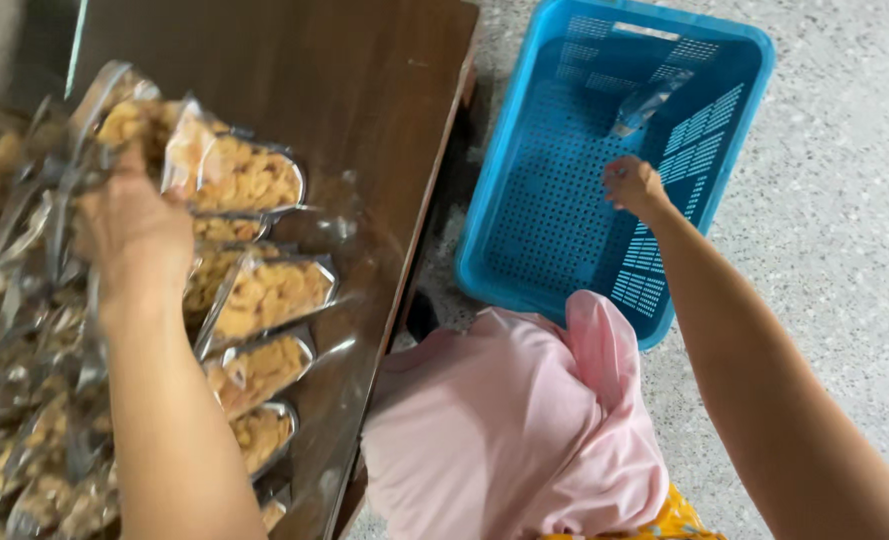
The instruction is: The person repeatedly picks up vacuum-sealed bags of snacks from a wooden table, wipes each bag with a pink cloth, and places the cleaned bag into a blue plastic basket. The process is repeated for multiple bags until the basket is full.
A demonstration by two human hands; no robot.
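Left hand (132,235): closed over clear snack packets (249,180) stacked on wooden table (364,80). Right hand (632,185): loosely curled, apparently empty, over blue basket (524,270) on floor. Step: moving packets to basket. Next calls for lifting gripped packet clear.

A single head-worn camera looks steeply down, close over a brown table (364,110) edge and speckled floor (844,200).

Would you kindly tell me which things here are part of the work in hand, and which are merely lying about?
In use:
- left hand, on the clear snack packets lined up on the wooden table
- right hand, over the blue perforated basket
- clear packet already in the basket

Lying about:
- pink cloth
- speckled floor
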